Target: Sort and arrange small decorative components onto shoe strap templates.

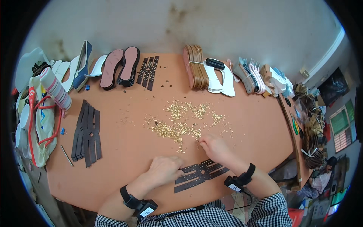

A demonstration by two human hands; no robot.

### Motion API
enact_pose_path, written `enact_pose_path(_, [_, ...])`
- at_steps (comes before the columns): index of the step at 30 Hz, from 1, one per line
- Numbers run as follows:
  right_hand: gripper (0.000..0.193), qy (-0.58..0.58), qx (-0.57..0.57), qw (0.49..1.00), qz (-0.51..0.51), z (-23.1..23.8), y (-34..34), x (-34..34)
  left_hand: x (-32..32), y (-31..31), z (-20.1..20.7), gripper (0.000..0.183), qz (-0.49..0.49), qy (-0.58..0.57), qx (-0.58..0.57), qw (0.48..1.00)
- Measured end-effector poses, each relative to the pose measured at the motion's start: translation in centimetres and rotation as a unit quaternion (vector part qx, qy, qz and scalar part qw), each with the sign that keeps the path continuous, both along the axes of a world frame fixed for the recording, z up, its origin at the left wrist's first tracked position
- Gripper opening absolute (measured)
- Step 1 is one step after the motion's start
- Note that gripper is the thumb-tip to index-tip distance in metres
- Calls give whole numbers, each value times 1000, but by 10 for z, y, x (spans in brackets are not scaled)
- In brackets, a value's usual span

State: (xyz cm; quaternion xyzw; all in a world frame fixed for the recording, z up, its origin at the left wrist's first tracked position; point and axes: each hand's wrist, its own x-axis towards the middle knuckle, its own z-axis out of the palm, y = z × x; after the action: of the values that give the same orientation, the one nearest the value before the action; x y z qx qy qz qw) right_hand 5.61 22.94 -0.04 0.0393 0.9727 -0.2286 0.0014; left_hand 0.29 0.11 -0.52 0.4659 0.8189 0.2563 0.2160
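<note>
Dark perforated leather strap piece (200,174) lies flat near the front edge of the orange bench (249,113), approx. centre, strips fanned out w/ small holes along them. Left hand (164,170) rests curled on the strap's left end, fingers bent down onto it, pinning it to the bench. Right hand (215,148) sits just behind the strap, fingertips pinched together at the near fringe of the gold studs (181,125); can't tell if a stud is actually between them. Both wrists carry black bands w/ small tagged units. Studs are scattered loose across mid-bench, densest just left of the right hand. Toward the left edge: a stack of dark strap pieces (87,134), same kind, laid flat. A pale bag w/ red handles (41,117) hangs over the left edge, striped roll (56,89) on top of it. Along the back edge, left to right: blue flat shoe (83,65), pair of pink-lined soles (121,67), more dark straps (148,72), bundle of tan insoles (196,67), white soles (221,81) w/ a black item on them, then mixed sole stacks (261,77) toward the back right corner.
</note>
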Motion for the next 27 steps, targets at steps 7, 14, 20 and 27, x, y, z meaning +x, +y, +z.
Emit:
enact_pose_path(7, [12, -18, 32, 998, 50, 5, -7, -8, 0, -1, 0, 24, -9, 9, -3, 1000])
enact_pose_path(14, [9, -10, 160, 980, 116, 1, -8, -6, 2, -1, -2, 24, -5, 10, -8, 1000])
enact_pose_path(20, [8, -1, 223, 967, 125, 1, -14, -5, 1, -1, 0, 24, -2, 13, -14, 1000])
enact_pose_path(27, [10, -22, 203, 969, 136, 1, -6, -15, -1, 2, 7, 24, -4, -7, -26, 1000])
